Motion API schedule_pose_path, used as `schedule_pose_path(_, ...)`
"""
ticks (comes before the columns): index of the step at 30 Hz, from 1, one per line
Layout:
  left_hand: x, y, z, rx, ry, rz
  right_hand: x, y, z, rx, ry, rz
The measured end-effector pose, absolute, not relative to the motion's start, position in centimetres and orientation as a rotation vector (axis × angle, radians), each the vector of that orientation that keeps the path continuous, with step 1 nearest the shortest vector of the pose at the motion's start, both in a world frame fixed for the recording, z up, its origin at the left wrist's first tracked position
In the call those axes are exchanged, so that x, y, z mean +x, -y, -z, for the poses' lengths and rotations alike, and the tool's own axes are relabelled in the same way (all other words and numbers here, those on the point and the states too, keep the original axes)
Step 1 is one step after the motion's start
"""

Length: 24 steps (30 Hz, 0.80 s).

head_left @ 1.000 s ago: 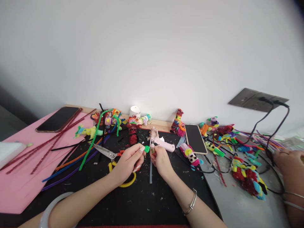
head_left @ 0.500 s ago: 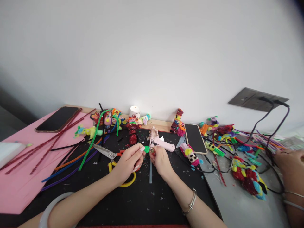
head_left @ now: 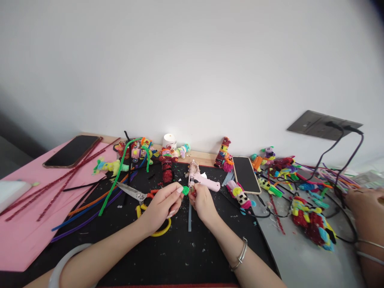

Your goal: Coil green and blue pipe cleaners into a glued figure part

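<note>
My left hand (head_left: 166,204) pinches a small green fuzzy pipe-cleaner piece (head_left: 185,191) between thumb and fingertips. Close beside it, my right hand (head_left: 204,202) is closed around a small reddish bit, mostly hidden by the fingers. Just beyond the fingertips, a pink glue gun (head_left: 207,183) lies on the black mat (head_left: 192,256), and a clear glue stick (head_left: 190,218) shows between my hands. Scissors (head_left: 135,193) with orange and yellow handles lie partly under my left hand. A red glittery pipe-cleaner figure (head_left: 168,170) stands behind them.
Phones (head_left: 72,151) lie at left and right. Pipe cleaners (head_left: 87,208) cross the pink sheet (head_left: 21,240). Several fuzzy figures (head_left: 241,195) and black cables (head_left: 349,164) from a wall socket (head_left: 318,125) spread rightward. Another person's hand (head_left: 364,208) rests at the right edge.
Hardly anything differs. The view has shifted very slightly; both hands keep their pinch near the glue gun.
</note>
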State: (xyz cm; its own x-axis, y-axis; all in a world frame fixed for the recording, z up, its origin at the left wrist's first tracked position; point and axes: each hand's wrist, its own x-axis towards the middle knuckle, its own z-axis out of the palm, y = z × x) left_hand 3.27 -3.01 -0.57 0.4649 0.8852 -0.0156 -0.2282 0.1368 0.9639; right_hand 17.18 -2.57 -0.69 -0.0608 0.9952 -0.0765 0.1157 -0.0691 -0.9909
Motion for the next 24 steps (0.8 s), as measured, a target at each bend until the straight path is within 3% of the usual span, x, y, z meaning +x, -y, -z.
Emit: schedule_pose_path(24,2.96,2.72,0.64,1.211,-0.837,-1.016,17.29,2.71,1.19,-1.221,1.307,-1.341)
